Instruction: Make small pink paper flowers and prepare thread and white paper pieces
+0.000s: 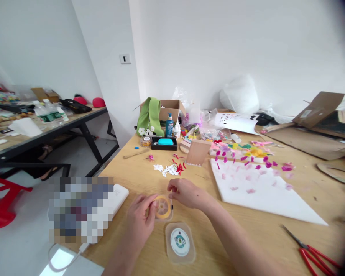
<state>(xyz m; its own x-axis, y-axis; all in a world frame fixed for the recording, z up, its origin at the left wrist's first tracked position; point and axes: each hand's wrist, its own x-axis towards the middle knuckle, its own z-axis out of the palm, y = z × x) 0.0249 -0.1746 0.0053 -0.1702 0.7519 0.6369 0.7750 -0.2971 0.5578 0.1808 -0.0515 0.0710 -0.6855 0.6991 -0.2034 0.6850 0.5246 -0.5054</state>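
Note:
A clear case with a ring of yellow material (162, 207) lies on the wooden table in front of me. My left hand (142, 214) pinches the left edge of this yellow spool between thumb and fingers. At the upper right of the case is my right hand (184, 193), its fingers curled close together over the case's corner; whatever they hold is too small to make out. Nearer to me lies a translucent square lid (180, 243) with a round white and teal label.
Red-handled scissors (310, 253) lie at the right. Purple and pink petals stand over a white foam board (255, 195). White pieces (165, 170), red pieces (180, 167) and a wooden block (198, 152) are beyond my hands. A white power bank (119, 195) is at the left edge.

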